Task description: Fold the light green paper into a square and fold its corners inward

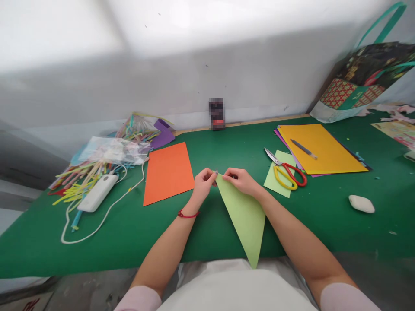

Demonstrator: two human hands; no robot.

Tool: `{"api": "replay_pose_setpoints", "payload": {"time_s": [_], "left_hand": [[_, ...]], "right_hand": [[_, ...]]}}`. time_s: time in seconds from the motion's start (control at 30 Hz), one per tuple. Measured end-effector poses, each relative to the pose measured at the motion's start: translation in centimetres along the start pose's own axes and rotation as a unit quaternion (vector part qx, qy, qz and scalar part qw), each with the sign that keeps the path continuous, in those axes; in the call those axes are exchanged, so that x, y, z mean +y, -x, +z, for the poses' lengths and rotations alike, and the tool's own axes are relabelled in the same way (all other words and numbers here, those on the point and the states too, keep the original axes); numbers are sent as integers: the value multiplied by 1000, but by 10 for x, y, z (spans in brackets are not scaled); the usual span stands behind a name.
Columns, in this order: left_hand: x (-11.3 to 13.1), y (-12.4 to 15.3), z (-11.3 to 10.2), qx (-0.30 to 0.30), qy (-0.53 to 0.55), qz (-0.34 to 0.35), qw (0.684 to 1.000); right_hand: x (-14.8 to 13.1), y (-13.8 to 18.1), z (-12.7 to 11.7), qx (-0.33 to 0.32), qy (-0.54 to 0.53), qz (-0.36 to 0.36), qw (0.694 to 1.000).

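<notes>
Paper [244,218], green, far tip between pinched fingers of left hand [205,180] and right hand [241,179]

Light green is shown by the held paper [245,216], and a deeper green by the tabletop [210,233]. From that paper, an orange sheet [168,172] is seen at ten o'clock and a white device [99,193] at nine. Toward two o'clock, scissors [285,166] are handled in red and yellow; beyond, a top sheet [330,147] is coloured golden yellow and a bag [352,96] is patterned with flower-like motifs on red.
</notes>
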State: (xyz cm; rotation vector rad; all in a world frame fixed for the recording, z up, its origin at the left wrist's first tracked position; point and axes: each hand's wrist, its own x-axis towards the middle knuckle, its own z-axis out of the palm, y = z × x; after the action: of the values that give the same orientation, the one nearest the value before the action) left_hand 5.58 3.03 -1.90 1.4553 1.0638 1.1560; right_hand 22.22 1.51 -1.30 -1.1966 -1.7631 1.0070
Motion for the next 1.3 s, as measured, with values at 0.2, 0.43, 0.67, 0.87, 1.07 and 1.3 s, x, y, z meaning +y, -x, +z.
{"api": "replay_pose_setpoints", "payload": {"time_s": [0.2, 0.43, 0.67, 0.87, 1.07, 1.3], "left_hand": [[-5, -1, 1, 4, 16, 6, 1000], [-1, -2, -4, -30, 43, 27, 998], [2, -4, -9, -45, 20, 40, 998], [0, -5, -8, -22, -2, 48, 999], [-2, -4, -4, 0, 39, 22, 999], [-1, -1, -1, -72, 9, -2, 997]], "right_hand": [[0, 0, 1, -6, 5, -9, 1000], [-2, 1, 0, -15, -23, -20, 999], [-2, 2, 0, -19, -27, -14, 999], [-4, 2, 0, -21, -22, -13, 999], [-2, 1, 1, -21, -21, -14, 999], [0, 1, 2, -19, -17, -16, 1000]]}}
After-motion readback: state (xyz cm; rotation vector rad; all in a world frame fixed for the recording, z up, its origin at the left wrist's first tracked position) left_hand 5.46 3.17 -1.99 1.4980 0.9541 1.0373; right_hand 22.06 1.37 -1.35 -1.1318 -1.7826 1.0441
